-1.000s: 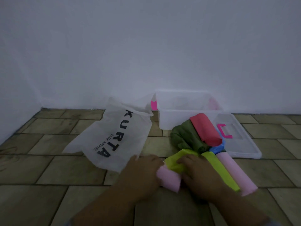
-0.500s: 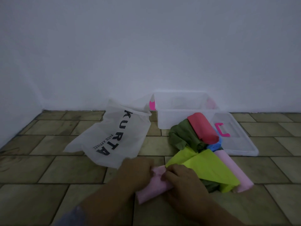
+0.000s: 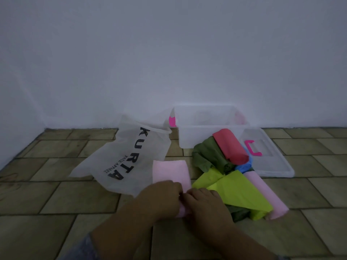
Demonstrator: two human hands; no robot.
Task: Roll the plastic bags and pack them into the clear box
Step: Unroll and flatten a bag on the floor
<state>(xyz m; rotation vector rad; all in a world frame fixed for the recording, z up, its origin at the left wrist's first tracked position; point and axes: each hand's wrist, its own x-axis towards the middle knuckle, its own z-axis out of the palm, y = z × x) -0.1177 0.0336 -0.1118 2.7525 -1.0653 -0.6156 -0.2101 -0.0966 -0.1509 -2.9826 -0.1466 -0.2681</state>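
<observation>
Far left: white translucent carrier bag with black KURTA lettering [image 3: 127,158], flat on the brown tiled floor [image 3: 56,194].

Next: pale pink plastic bag [image 3: 170,171], a flat strip running away from the person. Its left edge overlaps the white bag, and its near end is turned into a short roll under both hands.

Left hand [image 3: 161,196]: fingers curled down on the rolled end, gripping it.

Right hand [image 3: 204,203]: same grip, its knuckles touching the left hand's.

Just beside the right hand: loose lime-green plastic bag [image 3: 236,192], draped over a heap. The heap holds 1 crumpled dark green plastic bag [image 3: 210,156], 1 red rolled plastic bag [image 3: 230,146], a scrap of blue plastic bag [image 3: 244,166] and 1 long pink roll [image 3: 262,194].

Behind the heap: clear rectangular plastic box [image 3: 210,128] against the wall, open, contents unreadable.

Far right: clear flat lid with a pink handle [image 3: 270,162], on the floor.

Risks, as judged:
- Uneven pressure between the 2 hands would skew the roll into a cone.
- Slick film may spring open whenever the grip is reset.
- Rolling forward could drag in the white bag's edge, or catch the lime-green corner lying close by.
</observation>
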